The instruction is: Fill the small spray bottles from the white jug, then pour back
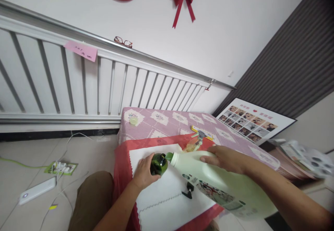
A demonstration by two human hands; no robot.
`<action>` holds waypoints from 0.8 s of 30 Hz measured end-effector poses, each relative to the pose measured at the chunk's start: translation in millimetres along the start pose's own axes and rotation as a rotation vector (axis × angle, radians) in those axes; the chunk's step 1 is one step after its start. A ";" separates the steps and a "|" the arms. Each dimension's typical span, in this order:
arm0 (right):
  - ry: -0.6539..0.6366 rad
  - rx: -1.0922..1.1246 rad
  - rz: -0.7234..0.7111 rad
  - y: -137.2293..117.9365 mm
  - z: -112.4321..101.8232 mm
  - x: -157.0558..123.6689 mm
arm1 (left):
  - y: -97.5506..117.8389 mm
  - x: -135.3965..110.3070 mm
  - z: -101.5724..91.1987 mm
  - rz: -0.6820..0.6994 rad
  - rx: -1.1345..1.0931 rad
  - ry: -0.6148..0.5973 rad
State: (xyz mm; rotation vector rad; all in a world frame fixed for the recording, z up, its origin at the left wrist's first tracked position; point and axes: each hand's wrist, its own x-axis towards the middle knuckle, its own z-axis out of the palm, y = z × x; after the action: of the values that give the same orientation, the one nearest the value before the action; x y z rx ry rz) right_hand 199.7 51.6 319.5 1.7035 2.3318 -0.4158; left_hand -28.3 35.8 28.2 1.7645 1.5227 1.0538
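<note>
My left hand (142,173) is closed around a small dark green bottle (159,164) standing on a white cloth (167,196). My right hand (224,158) grips the top of a large pale green jug (216,182), tilted so that its spout (170,156) meets the small bottle's mouth. A small black cap or pump head (188,191) lies on the white cloth just below the jug.
The low table (161,117) has a pink patterned cover with a red cloth (122,168) over its near part. A yellow-edged item (200,133) lies behind the jug. A photo board (254,122) leans at right. Cables and a white power bank (36,191) lie on the floor at left.
</note>
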 end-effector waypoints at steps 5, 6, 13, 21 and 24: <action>-0.022 0.008 0.008 -2.0 -1.9 1.4 | 0.0 0.6 0.2 0.007 0.003 -0.009; -0.025 0.009 0.012 -2.2 -2.3 1.8 | -0.2 0.8 0.3 0.008 0.001 -0.007; -0.056 0.037 -0.004 -4.3 -6.6 3.1 | -2.2 1.6 1.7 0.009 -0.003 -0.004; -0.098 -0.027 -0.003 -4.6 -9.3 6.5 | -0.9 1.1 0.2 0.005 0.009 -0.010; -0.101 -0.036 0.001 -4.1 -9.5 8.1 | -0.9 1.4 0.3 0.004 0.012 -0.005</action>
State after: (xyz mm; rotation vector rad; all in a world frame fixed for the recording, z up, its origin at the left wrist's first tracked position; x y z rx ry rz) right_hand 193.1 61.0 326.0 1.6281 2.2534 -0.4457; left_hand -28.5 37.4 27.6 1.7780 1.5257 1.0433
